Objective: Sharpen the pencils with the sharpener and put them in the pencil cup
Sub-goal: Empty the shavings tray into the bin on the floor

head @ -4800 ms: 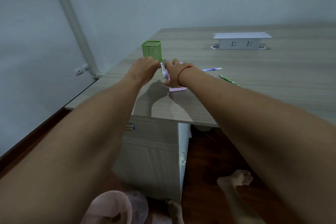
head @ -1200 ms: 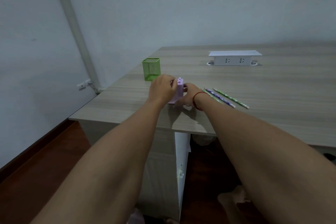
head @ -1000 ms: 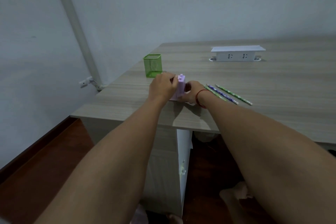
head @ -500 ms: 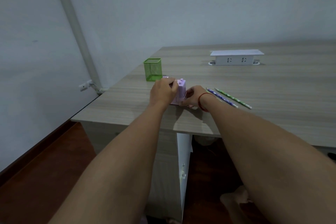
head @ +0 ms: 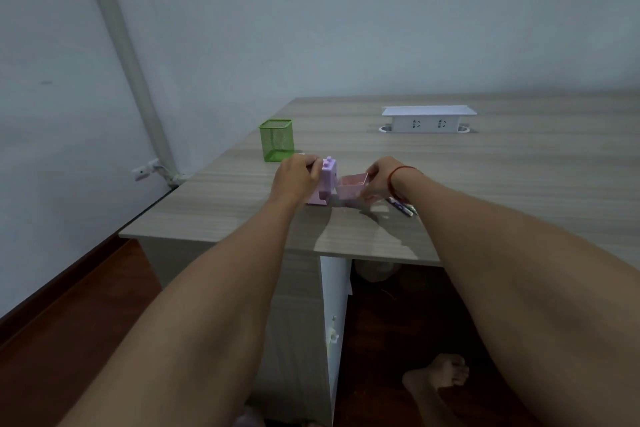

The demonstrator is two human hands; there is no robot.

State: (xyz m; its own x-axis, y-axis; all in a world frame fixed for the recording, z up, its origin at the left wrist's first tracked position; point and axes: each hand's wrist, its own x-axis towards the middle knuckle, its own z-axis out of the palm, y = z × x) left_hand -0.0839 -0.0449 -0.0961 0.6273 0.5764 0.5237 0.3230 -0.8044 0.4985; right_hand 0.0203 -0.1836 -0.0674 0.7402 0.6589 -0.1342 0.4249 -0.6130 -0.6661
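A lilac crank sharpener (head: pixel 326 180) stands near the front edge of the wooden desk (head: pixel 485 163). My left hand (head: pixel 294 178) grips its left side. My right hand (head: pixel 381 178) holds the sharpener's pink shavings drawer (head: pixel 351 185), which is pulled out to the right of the body. Pencils (head: pixel 401 208) lie on the desk just right of my right wrist, mostly hidden by my forearm. The green mesh pencil cup (head: pixel 277 139) stands behind the sharpener to the left; I cannot see inside it.
A white pop-up socket box (head: pixel 427 120) sits at the back of the desk. The desk's left edge runs close to the wall, where a pipe (head: pixel 128 55) slants down. A cabinet (head: pixel 325 322) stands below the desk, and a bare foot (head: pixel 440 374) rests on the floor.
The pink drawer has come out of the sharpener to the right in my right hand. My left hand has stayed on the sharpener body. The view dipped slightly.
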